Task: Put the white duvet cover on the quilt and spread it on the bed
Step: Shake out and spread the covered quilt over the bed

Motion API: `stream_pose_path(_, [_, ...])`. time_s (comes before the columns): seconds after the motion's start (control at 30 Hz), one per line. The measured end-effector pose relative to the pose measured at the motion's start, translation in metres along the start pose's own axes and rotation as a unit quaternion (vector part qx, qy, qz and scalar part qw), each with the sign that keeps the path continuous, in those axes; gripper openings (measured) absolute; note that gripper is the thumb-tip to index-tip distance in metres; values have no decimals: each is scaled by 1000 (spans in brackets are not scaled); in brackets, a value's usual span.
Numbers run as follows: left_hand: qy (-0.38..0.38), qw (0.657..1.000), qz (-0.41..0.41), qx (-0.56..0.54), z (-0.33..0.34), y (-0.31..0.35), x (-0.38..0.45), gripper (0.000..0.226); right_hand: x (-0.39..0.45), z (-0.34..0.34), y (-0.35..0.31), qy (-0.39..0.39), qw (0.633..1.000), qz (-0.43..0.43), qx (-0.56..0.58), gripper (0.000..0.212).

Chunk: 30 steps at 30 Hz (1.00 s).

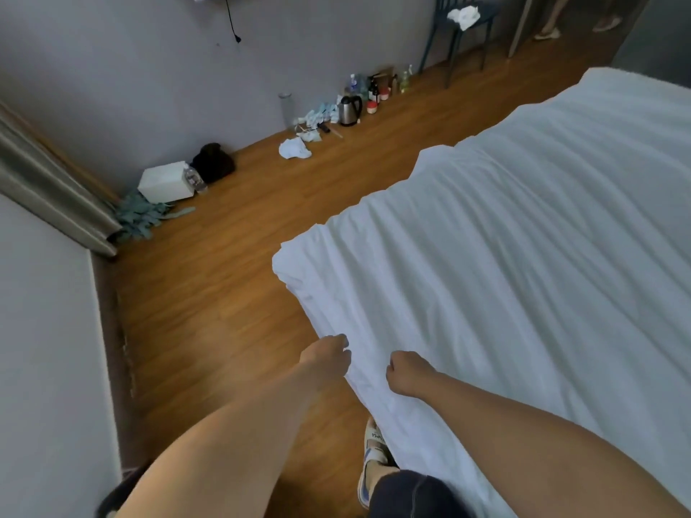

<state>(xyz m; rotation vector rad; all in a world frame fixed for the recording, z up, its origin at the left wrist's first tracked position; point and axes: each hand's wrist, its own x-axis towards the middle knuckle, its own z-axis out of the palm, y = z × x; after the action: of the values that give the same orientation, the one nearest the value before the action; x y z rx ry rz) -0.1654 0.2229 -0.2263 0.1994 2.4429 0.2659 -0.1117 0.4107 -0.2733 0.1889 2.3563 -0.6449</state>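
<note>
A lived-in bedroom, seen from the side of the bed.

The bed point(561, 237), under white bedding, fills the right of the room on a wooden plank floor point(232, 293). Across from it, along the grey wall, stand an electric kettle point(350, 110) and toiletry bottles point(374, 89); further along that wall from the bed is a blue chair point(463, 28), and a curtain point(48, 192) hangs in the opposite corner.

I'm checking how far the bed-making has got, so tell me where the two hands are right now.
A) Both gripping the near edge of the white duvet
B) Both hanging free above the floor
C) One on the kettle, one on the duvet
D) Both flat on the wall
A: the left hand and the right hand are curled on the near edge of the white duvet spread over the bed.
</note>
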Motion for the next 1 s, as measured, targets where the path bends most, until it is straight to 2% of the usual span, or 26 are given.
stream_pose_path(0.2, [-10,998,-60,11,-65,-37,82,28,72,-9,-43,-57,997,16,51,18])
stream_pose_path(0.33, [-24,992,-77,-99,-111,-71,144,21,109,-28,-71,-58,992,58,92,15])
stream_pose_path(0.43, [-45,980,-110,-163,-141,-97,202,19,141,-36,-94,-53,977,134,157,30])
stream_pose_path(0.5, [-63,969,-135,-196,-152,-119,256,36,163,-37,-113,-49,962,179,201,35])
stream_pose_path(0.53, [-77,966,-150,-198,-151,-135,287,47,175,-38,-121,-40,939,222,259,32])
stream_pose_path(0.6, [-80,958,-177,-213,-124,-187,376,73,201,-29,-138,-18,868,311,387,23])
stream_pose_path(0.63, [-67,945,-202,-247,-119,-199,404,81,215,-24,-144,-5,823,347,450,19])
stream_pose_path(0.67, [-73,931,-216,-286,-118,-203,432,84,228,-22,-155,18,759,388,522,13])
stream_pose_path(0.7, [-73,912,-227,-333,-127,-195,442,80,241,-18,-162,47,659,435,612,9])
stream_pose_path(0.77, [-124,861,-254,-424,-160,-172,438,62,265,-18,-183,109,407,476,772,13])
stream_pose_path(0.8, [-151,839,-263,-451,-169,-167,442,55,278,-18,-188,152,305,473,812,16])
stream_pose_path(0.83, [-185,824,-263,-466,-172,-170,449,49,294,-9,-189,190,227,474,829,21])
stream_pose_path(0.87, [-213,808,-270,-480,-175,-175,453,46,305,-5,-197,222,178,480,830,28])
stream_pose_path(0.9, [-227,803,-273,-479,-180,-183,455,43,315,4,-206,241,163,500,815,37])
stream_pose_path(0.93, [-239,809,-265,-468,-182,-188,459,39,321,15,-213,252,162,520,800,45])
stream_pose_path(0.97, [-247,824,-244,-448,-184,-195,463,34,325,21,-222,266,181,547,773,50])
stream_pose_path(1.0, [-256,840,-219,-425,-186,-202,465,29,329,25,-233,273,220,572,741,58])
